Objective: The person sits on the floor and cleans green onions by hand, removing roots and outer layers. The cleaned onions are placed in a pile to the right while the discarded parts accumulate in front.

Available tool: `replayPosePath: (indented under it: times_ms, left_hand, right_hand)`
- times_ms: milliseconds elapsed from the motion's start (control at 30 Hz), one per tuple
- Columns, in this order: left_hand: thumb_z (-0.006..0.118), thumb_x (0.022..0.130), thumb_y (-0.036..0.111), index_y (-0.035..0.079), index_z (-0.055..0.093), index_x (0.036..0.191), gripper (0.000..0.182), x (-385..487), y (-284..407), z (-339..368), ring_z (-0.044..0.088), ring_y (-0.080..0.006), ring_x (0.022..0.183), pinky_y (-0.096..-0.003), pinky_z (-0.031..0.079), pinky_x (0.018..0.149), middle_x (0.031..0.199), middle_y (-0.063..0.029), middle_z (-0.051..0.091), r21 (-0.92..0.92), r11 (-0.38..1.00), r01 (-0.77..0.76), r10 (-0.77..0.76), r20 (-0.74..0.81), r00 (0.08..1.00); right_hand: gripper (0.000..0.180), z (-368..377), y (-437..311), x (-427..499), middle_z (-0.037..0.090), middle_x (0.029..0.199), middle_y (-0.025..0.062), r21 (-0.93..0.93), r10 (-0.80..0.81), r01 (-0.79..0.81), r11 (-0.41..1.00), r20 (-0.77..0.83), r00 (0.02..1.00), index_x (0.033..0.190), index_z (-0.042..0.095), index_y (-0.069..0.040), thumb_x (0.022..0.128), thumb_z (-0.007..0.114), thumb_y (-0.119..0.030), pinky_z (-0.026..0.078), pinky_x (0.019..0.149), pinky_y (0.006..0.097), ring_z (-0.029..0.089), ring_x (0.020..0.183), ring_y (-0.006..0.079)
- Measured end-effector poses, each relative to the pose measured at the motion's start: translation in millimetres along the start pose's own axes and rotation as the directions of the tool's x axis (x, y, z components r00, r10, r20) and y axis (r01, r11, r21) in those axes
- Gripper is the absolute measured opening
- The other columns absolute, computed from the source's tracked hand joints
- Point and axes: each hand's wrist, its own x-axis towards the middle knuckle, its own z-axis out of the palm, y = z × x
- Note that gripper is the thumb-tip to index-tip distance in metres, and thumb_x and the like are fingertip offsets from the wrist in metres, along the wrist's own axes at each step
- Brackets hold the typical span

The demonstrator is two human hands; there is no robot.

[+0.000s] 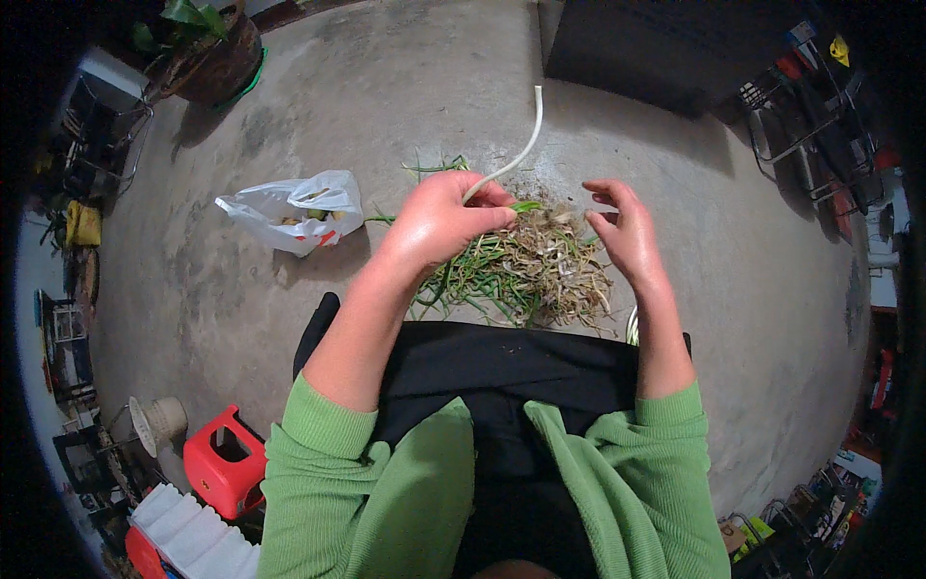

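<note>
My left hand [452,210] grips a long, pale scallion stalk [532,137], which curves up and away from between the fingers. A green leaf piece [527,207] shows at the thumb tip of the same hand. My right hand [623,226] is held to the right, thumb and fingers apart, with nothing visible in it. Beneath and between both hands lies a heap of scallion trimmings [550,268], a mix of green leaves, dry skins and rootlets on the concrete floor. Part of a bundle of pale green stalks [633,326] shows beside my right forearm, which hides the rest.
A white plastic bag [318,206] with some contents stands left of the heap. Farther off are a potted plant [217,58] and a dark cabinet-like block [629,58]. A red plastic stool [221,463] sits at lower left, and metal-framed chairs [803,137] stand at right.
</note>
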Motion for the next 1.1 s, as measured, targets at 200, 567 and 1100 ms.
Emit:
replayPosePath:
  times_ms: [200,567,1100]
  left_hand:
    - [0.068,0.082,0.014,-0.001,0.065,0.098,0.022,10,-10,9,0.061,-0.0121,0.081,-0.0255,0.047,0.075,0.088,-0.0057,0.068,-0.034,0.999,0.025,-0.026,-0.035,0.999]
    - [0.068,0.081,0.013,0.002,0.066,0.096,0.019,1,-2,13,0.050,-0.0056,0.065,-0.0213,0.036,0.058,0.079,0.0014,0.062,-0.163,0.984,0.069,-0.072,-0.012,0.997]
    - [0.067,0.083,0.015,0.005,0.065,0.097,0.018,-4,4,10,0.041,-0.0024,0.055,-0.0186,0.029,0.049,0.075,0.0041,0.062,-0.227,0.969,0.094,-0.085,0.048,0.995]
  right_hand:
    - [0.018,16,-27,-12,0.061,0.097,0.0056,0.279,0.183,-0.337,0.899,0.461,0.868,0.100,0.065,-0.002,0.087,0.063,-0.015,0.048,0.067,0.0275,0.058,0.084,0.0140]
    - [0.041,37,-39,-18,0.054,0.101,0.0075,0.823,0.082,-0.517,-0.233,0.547,0.833,0.128,0.045,-0.003,0.089,0.058,-0.004,0.044,0.072,0.0260,0.051,0.081,0.0115]
    - [0.015,19,-34,-10,0.062,0.087,0.0040,0.828,0.153,-0.361,0.430,0.327,0.933,0.098,0.060,0.000,0.091,0.062,-0.013,0.049,0.066,0.0226,0.057,0.073,0.0097]
